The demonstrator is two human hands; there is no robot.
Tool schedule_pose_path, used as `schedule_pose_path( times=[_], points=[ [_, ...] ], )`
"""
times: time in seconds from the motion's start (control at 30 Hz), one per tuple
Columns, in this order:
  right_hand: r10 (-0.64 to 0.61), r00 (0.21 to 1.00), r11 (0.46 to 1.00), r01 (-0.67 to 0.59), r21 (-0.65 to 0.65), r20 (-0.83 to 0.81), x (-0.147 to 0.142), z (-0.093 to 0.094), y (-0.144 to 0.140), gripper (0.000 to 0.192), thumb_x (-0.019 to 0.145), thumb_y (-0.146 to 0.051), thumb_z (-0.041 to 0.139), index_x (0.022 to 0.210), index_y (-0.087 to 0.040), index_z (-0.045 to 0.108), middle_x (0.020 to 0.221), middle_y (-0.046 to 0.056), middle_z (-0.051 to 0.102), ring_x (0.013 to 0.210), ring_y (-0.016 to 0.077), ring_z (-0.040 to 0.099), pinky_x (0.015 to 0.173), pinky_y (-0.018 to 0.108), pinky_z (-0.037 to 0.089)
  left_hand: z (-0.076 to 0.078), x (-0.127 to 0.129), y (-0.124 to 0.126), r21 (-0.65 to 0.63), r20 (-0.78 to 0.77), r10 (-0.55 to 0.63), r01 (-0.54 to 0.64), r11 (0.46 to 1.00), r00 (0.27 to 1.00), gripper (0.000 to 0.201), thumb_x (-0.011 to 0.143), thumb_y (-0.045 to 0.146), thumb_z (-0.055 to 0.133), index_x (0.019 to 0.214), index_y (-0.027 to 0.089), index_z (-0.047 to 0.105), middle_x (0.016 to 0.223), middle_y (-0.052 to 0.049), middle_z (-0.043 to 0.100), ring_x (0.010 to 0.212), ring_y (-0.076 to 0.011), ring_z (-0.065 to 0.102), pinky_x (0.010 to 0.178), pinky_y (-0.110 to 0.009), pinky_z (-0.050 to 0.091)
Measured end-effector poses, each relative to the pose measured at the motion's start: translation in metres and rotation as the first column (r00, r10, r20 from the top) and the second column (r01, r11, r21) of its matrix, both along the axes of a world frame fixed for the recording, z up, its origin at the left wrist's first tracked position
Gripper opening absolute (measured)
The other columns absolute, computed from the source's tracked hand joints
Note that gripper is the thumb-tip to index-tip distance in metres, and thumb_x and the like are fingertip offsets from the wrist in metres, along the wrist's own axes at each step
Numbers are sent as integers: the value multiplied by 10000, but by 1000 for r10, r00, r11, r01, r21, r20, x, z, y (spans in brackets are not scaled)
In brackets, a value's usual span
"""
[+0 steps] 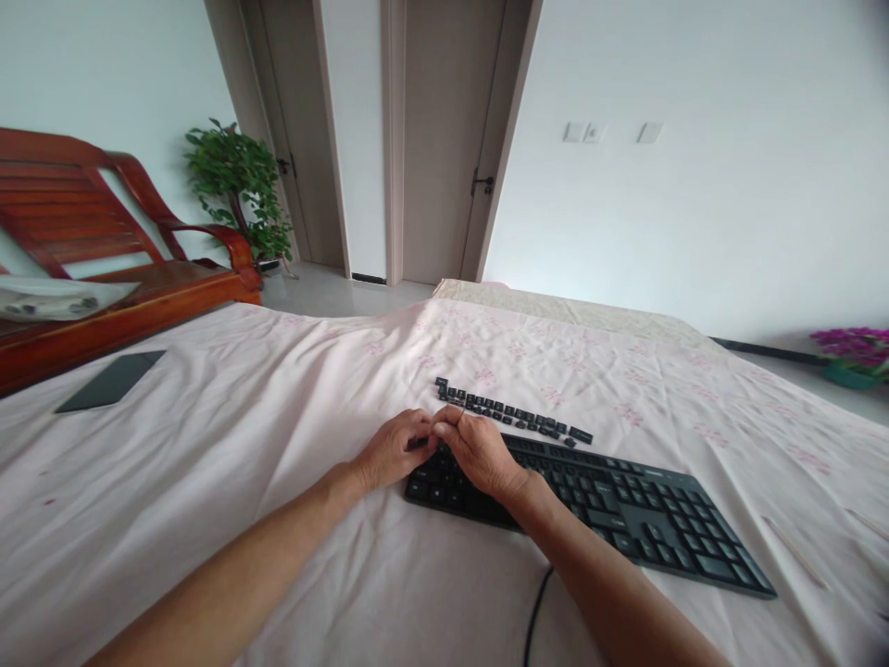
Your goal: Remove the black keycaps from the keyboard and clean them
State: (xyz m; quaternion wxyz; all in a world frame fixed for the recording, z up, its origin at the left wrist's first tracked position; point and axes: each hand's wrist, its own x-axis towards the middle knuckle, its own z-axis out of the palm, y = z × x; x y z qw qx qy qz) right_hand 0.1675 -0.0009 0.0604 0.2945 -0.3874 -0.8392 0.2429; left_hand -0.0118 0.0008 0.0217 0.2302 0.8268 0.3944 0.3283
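Spreading across nearly the whole lower view, a pale pink bedsheet (243,445) with a faint flower print gives a soft, flat place to work, and everything in use lies on it. Behind it a red wooden bench (104,241) stands along the left wall, a leafy potted plant (240,185) sits beside it near the doors, and a pot of purple flowers (854,352) rests on the floor far to the right. A dark flat tablet (111,380) lies on the sheet well apart from the hands, off to the left.

The black keyboard (625,509) lies slanted across the sheet right of centre, its cable (534,611) trailing toward the person, so its left end falls directly under both hands. Just beyond its far edge, a row of loose black keycaps (514,412) is laid out in a line, probably so each cap stays in order and within easy reach.

Both forearms come in from below and meet over the keyboard's left end. The left hand (389,449) rests at that corner, fingers curled inward, seemingly steadying the board or pinching something small. The right hand (479,449) lies over the keys with fingertips drawn together against those of the left. Both grips look narrow, a close pinch, but what sits between the fingertips is hidden, so I cannot tell whether a keycap is held.
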Motion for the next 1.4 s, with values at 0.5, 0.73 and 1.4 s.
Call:
schedule_pose_path(
  times=[0.5, 0.73, 1.4],
  points=[
    [-1, 929, 997, 29, 70, -371, 8, -24, -9, 342, 954, -358, 379, 750, -212, 612, 773, 36, 633, 730, 162, 602, 747, 291, 470, 1, 7, 1, -72, 45, 6, -3, 997, 999, 131, 828, 330, 593, 816, 232, 679, 828, 4, 661, 845, -164, 574, 812, -281, 413],
    [-28, 903, 974, 121, 193, -428, 9, -20, -13, 271, 945, -302, 396, 907, -236, 657, 881, 52, 664, 828, 187, 605, 787, 331, 475, -11, 9, 3, -259, 285, 183, -108, 960, 941, 232, 781, 252, 616, 1009, 233, 657, 932, -1, 709, 867, -170, 644, 780, -273, 482],
    [-375, 620, 921, 335, -200, -689, 14, -24, 1, 307, 941, -435, 402, 904, -184, 575, 779, 31, 662, 500, 97, 450, 487, 229, 374, 2, 43, 140, -144, 66, 302, -291, 946, 951, 185, 752, 283, 591, 861, 199, 715, 844, -28, 727, 796, -159, 656, 714, -237, 484]
  ],
)
